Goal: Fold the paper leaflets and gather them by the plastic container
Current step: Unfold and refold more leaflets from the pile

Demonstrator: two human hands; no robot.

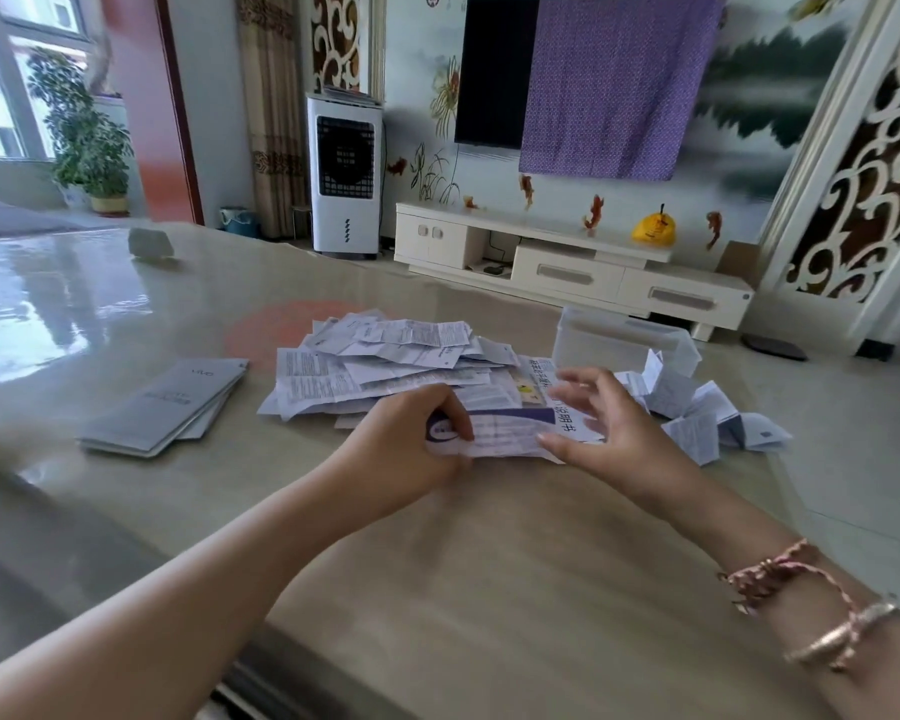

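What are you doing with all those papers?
A person is folding paper leaflets. The left hand grips one end of a white-and-purple printed leaflet while the right hand touches its other end with spread fingers. A messy heap of unfolded leaflets lies behind, and small folded leaflets sit by the clear plastic container.

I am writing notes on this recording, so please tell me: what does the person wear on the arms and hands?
Both forearms are bare, with no sleeves in view. The left hand shows no jewellery. Behind the right hand, the arm carries a braided pink cord bracelet and a smooth pale pink bangle.
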